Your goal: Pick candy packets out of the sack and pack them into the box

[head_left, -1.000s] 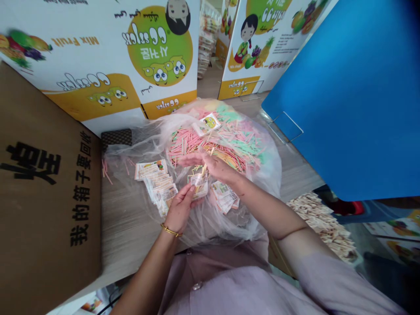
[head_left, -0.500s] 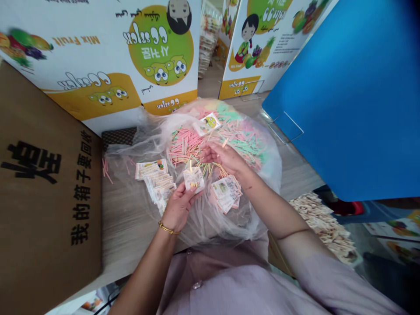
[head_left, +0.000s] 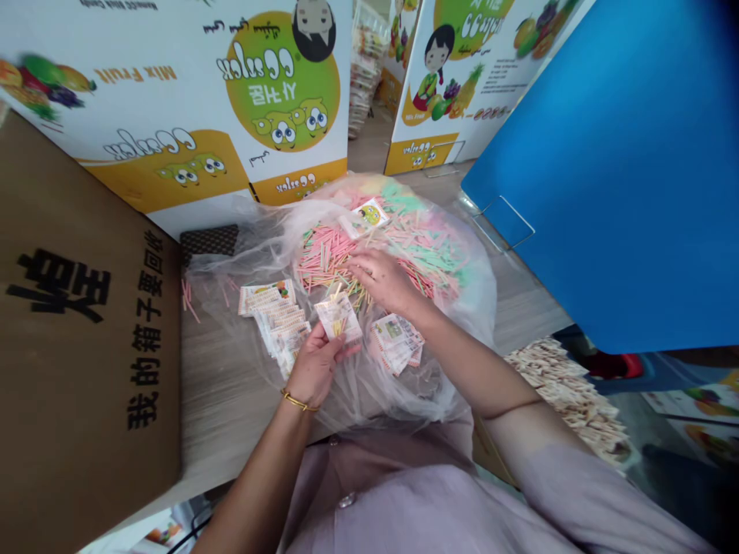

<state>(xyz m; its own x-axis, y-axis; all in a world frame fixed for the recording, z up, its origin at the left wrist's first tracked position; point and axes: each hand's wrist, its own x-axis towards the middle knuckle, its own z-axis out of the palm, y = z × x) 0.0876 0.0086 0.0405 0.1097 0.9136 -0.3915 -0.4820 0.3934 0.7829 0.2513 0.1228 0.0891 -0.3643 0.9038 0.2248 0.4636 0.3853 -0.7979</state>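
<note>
My left hand pinches a small printed clear packet near its lower edge. Pale yellow candy sticks poke out of the packet's top, and more show through its wall. Palm down, my right hand lies over a heap of thin pink, green and yellow candy sticks, its fingers stretched left and slightly apart. Its palm is hidden, and no stick shows in its fingers. The heap rests in a spread clear plastic bag.
Overlapping packets lie left of my left hand, with another small stack under my right forearm. One printed card tops the heap. A brown carton, printed boxes and a blue panel surround the table.
My right hand has turned palm down over the heap; the orange stick seen at it before is out of sight. The packet in my left hand has tilted left.
</note>
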